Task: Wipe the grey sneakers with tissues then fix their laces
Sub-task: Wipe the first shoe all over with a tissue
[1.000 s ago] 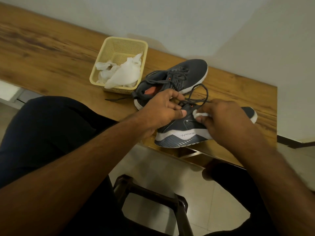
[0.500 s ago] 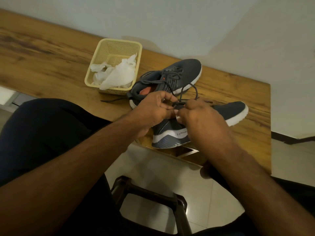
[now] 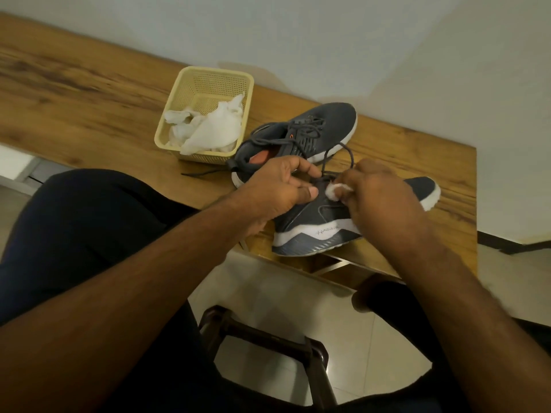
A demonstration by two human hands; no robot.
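Note:
Two grey sneakers with white soles lie on the wooden table (image 3: 89, 93). The near sneaker (image 3: 322, 231) sits at the table's front edge, on its side towards me. My left hand (image 3: 277, 189) grips its collar, thumb on the side panel. My right hand (image 3: 378, 198) pinches a small wad of white tissue (image 3: 335, 190) against the upper near the laces (image 3: 334, 162), which loop loosely upward. The far sneaker (image 3: 316, 129) lies behind, laces loose, orange insole showing.
A yellow plastic basket (image 3: 205, 84) with several crumpled white tissues stands left of the far sneaker. One lace end trails on the table near the basket. My knees and a dark stool (image 3: 268, 338) are below the table edge. A white wall runs behind.
My right hand had closed in against my left hand over the laces; now it has drawn back right, and the tissue wad shows again on the near sneaker's upper. The view shifted slightly.

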